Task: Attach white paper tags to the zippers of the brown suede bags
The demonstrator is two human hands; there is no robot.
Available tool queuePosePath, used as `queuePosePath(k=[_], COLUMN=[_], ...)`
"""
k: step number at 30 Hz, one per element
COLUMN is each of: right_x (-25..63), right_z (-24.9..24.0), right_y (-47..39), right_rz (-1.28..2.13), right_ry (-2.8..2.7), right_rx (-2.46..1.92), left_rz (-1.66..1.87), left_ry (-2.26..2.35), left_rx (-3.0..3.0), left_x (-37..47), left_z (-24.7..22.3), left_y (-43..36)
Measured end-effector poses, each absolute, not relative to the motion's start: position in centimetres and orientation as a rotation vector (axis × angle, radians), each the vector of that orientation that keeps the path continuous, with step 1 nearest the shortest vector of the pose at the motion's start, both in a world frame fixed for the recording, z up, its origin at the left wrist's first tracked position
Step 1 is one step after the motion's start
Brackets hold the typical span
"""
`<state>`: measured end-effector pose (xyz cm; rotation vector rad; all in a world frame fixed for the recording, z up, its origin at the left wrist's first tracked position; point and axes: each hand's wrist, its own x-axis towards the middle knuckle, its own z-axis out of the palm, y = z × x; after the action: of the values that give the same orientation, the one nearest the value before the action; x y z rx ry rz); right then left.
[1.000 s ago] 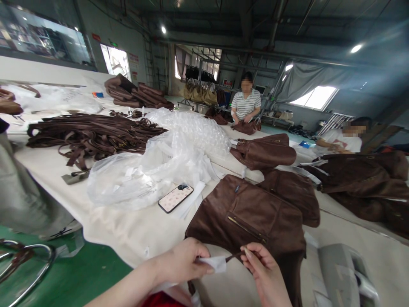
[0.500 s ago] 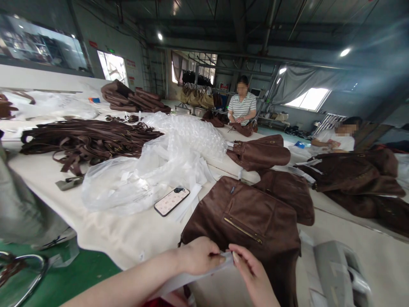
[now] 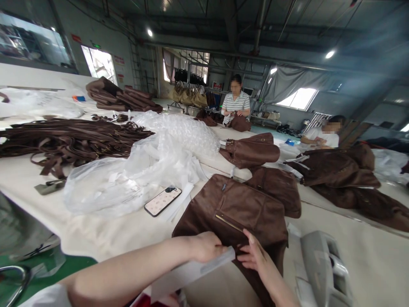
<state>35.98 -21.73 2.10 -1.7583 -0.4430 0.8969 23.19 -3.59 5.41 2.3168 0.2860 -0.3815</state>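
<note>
My left hand [image 3: 207, 247] is closed on a translucent white strip [image 3: 191, 273], which runs down toward my lap. Just right of the strip's upper end, my right hand [image 3: 255, 253] has its fingers spread and holds nothing. Beneath and beyond both hands lies a brown bag [image 3: 243, 204] with a brass zipper, flat on the cream-covered table [image 3: 96, 232]. A phone in a patterned case [image 3: 162, 201] rests left of the bag, beside some white strips [image 3: 180, 202].
Clear plastic bags [image 3: 102, 183] and a heap of brown straps [image 3: 79, 140] lie to the left. More brown bags [image 3: 335, 166] are at the right, with a grey tape dispenser [image 3: 322, 264] nearer. Two people [image 3: 235, 102] sit or stand beyond the table.
My right hand has let go of the strip's end and its fingers have spread. The strip's end now sticks out from my left hand. The view has shifted slightly right.
</note>
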Motion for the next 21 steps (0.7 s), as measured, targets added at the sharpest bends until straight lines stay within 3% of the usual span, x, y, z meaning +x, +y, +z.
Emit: queuePosePath(k=[8,21], right_x=[36.0,39.3], right_z=[1.9,-0.7], right_y=[-21.7,-23.3], right_rz=[0.946,0.545], right_ry=[-0.575,-0.506], right_rx=[-1.675,-1.828], left_rz=[-0.277,-0.185], left_ry=[0.727,0.622], left_rx=[1.844,1.998], left_x=[24.5,27.1], left_z=[5.4,3.5], left_y=[-5.7,-7.6])
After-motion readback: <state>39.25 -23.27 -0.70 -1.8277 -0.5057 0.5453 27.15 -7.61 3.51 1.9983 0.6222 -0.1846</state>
